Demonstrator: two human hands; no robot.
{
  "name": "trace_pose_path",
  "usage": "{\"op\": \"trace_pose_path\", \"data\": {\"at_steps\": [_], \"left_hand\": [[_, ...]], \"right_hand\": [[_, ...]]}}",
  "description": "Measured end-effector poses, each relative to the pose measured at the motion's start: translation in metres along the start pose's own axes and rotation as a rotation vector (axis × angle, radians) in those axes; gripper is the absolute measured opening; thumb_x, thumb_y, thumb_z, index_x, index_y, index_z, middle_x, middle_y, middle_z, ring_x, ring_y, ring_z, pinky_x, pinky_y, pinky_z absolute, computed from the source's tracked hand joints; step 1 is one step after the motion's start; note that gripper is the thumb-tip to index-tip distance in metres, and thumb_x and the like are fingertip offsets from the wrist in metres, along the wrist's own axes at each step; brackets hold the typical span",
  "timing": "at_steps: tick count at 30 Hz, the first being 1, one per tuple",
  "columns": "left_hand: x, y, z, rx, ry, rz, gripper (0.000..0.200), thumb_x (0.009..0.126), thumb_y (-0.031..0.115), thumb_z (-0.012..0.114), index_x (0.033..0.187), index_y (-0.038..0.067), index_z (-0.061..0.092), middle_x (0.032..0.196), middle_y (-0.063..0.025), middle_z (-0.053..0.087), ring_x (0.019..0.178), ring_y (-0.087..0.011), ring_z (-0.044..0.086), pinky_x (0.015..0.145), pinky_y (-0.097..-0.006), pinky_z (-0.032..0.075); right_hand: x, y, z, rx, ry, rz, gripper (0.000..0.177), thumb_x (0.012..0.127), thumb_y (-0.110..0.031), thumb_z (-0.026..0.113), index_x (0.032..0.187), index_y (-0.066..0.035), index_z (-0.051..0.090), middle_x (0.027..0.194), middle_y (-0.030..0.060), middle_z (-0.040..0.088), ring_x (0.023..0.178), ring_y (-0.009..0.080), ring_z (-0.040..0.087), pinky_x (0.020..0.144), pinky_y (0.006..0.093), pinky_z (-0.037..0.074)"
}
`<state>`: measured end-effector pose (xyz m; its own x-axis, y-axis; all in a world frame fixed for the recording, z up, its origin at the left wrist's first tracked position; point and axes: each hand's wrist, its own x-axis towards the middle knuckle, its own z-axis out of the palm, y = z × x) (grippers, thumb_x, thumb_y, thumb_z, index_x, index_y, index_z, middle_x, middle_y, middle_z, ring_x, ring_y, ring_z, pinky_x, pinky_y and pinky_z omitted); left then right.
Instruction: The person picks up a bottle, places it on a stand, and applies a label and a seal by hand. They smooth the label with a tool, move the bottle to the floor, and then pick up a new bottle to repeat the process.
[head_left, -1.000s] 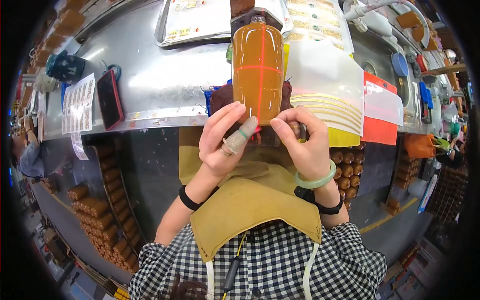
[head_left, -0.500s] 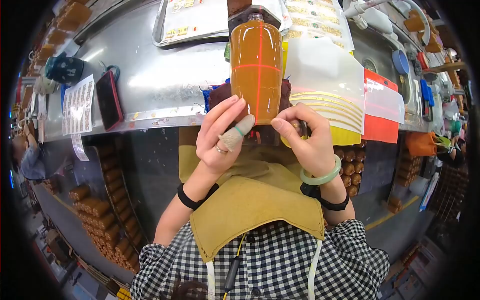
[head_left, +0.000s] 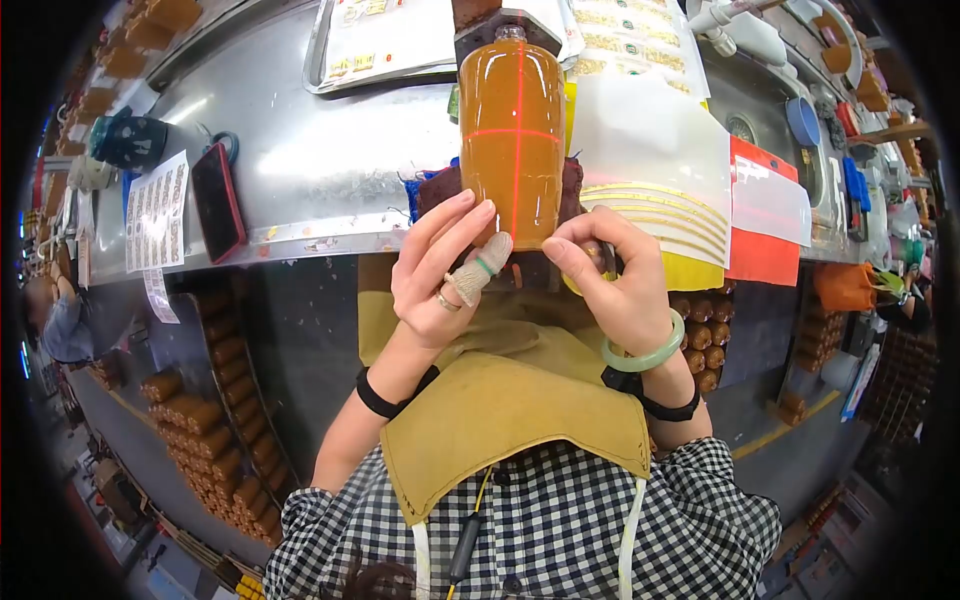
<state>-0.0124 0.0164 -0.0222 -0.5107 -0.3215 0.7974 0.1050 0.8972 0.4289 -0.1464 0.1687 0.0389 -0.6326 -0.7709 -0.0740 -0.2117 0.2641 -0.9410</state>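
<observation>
A clear plastic bottle of amber liquid [head_left: 512, 130] lies on its side on the stainless steel worktop [head_left: 330, 150]. Its cap points away from the person and its base is towards them. It rests on a dark brown cloth pad [head_left: 438, 195], and a red laser cross [head_left: 519, 132] falls on its side.

The left hand [head_left: 435, 285] has its fingers stretched out. The fingertips lie against the bottle's lower left side and the thumb, in a beige finger cot [head_left: 470, 280], is at the base, so this grip is released rather than closed round the bottle.

The right hand [head_left: 615, 290] is curled at the bottle's lower right corner, thumb and forefinger drawn together (whether this grip has hold of anything I cannot tell). A pale green bangle [head_left: 645, 355] sits on that wrist.

Just right of the bottle lies a white sheet of curved gold stickers [head_left: 655, 205]. A red-cased phone [head_left: 218, 200] lies well to the left, and a metal tray [head_left: 318, 50] lies beyond the bottle.
</observation>
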Motion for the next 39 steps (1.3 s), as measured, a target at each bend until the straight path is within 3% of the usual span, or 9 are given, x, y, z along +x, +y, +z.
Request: {"op": "trace_pose_path", "data": {"at_steps": [3,9,15,17,20,24,31,35,39], "left_hand": [[-0.002,-0.003,0.002,0.042,-0.009,0.102,0.029,0.079,-0.007,0.079,0.108,-0.007,0.074,0.118,-0.0192,0.072,0.109,-0.0331,0.070,0.089,-0.0393,0.061],[-0.017,0.000,0.012,-0.281,0.166,-0.215,0.030,0.085,-0.010,0.071,0.115,-0.009,0.069,0.117,-0.0202,0.071,0.112,-0.0350,0.068,0.093,-0.0397,0.060],[-0.013,0.002,0.004,0.031,0.017,0.019,0.033,0.087,-0.008,0.071,0.120,-0.009,0.066,0.128,-0.0173,0.066,0.118,-0.0353,0.065,0.100,-0.0406,0.056],[-0.021,0.006,0.007,0.022,0.050,-0.147,0.023,0.093,0.000,0.070,0.116,0.003,0.067,0.130,-0.0167,0.067,0.121,-0.0374,0.062,0.097,-0.0433,0.056],[-0.013,0.010,0.011,0.138,0.088,0.017,0.025,0.086,-0.002,0.077,0.108,0.007,0.069,0.133,-0.0164,0.065,0.124,-0.0364,0.060,0.100,-0.0427,0.054],[0.000,0.009,0.009,0.263,0.077,0.165,0.033,0.087,0.000,0.077,0.117,-0.005,0.067,0.125,-0.0150,0.067,0.118,-0.0348,0.063,0.097,-0.0403,0.056],[-0.013,0.006,0.010,-0.158,0.070,-0.200,0.041,0.083,-0.015,0.075,0.122,-0.008,0.065,0.123,-0.0232,0.067,0.119,-0.0331,0.067,0.100,-0.0405,0.058],[-0.018,0.001,0.009,-0.120,0.088,-0.149,0.040,0.085,-0.015,0.073,0.123,-0.008,0.064,0.124,-0.0235,0.067,0.118,-0.0342,0.067,0.101,-0.0410,0.057],[-0.013,0.009,0.009,0.214,0.087,0.053,0.028,0.083,-0.002,0.081,0.108,0.007,0.073,0.130,-0.0143,0.067,0.120,-0.0344,0.062,0.095,-0.0435,0.056]], "right_hand": [[0.000,-0.002,-0.004,0.029,-0.018,-0.011,0.012,0.092,-0.012,0.075,0.092,0.000,0.073,0.083,0.0074,0.070,0.072,0.0136,0.063,0.068,0.0285,0.050],[0.000,0.003,-0.017,0.012,-0.045,0.028,0.012,0.091,-0.012,0.075,0.092,0.001,0.073,0.083,0.0069,0.071,0.073,0.0133,0.063,0.068,0.0284,0.050],[0.001,0.006,-0.015,-0.011,-0.026,0.010,0.013,0.091,-0.012,0.075,0.092,0.001,0.073,0.082,0.0069,0.070,0.073,0.0135,0.062,0.069,0.0290,0.049],[0.001,0.005,-0.014,-0.041,-0.024,0.022,0.014,0.090,-0.013,0.076,0.092,0.000,0.073,0.083,0.0073,0.071,0.073,0.0144,0.062,0.070,0.0294,0.050],[0.003,0.006,-0.014,-0.050,-0.018,-0.007,0.014,0.090,-0.014,0.076,0.092,0.000,0.073,0.083,0.0076,0.071,0.073,0.0148,0.062,0.069,0.0299,0.050],[0.003,0.007,-0.013,-0.039,-0.012,-0.002,0.014,0.090,-0.014,0.076,0.092,0.000,0.074,0.083,0.0077,0.071,0.074,0.0150,0.063,0.069,0.0301,0.050],[0.004,0.004,-0.013,-0.061,-0.019,-0.038,0.015,0.089,-0.014,0.077,0.090,0.001,0.073,0.082,0.0089,0.070,0.071,0.0168,0.062,0.068,0.0309,0.051],[0.004,0.000,-0.014,-0.069,-0.024,-0.018,0.016,0.089,-0.014,0.077,0.090,0.001,0.073,0.082,0.0091,0.070,0.071,0.0167,0.062,0.068,0.0311,0.051],[0.004,0.005,-0.016,-0.059,-0.024,-0.013,0.016,0.089,-0.014,0.077,0.090,0.001,0.073,0.082,0.0093,0.071,0.070,0.0164,0.063,0.068,0.0310,0.051]]}}
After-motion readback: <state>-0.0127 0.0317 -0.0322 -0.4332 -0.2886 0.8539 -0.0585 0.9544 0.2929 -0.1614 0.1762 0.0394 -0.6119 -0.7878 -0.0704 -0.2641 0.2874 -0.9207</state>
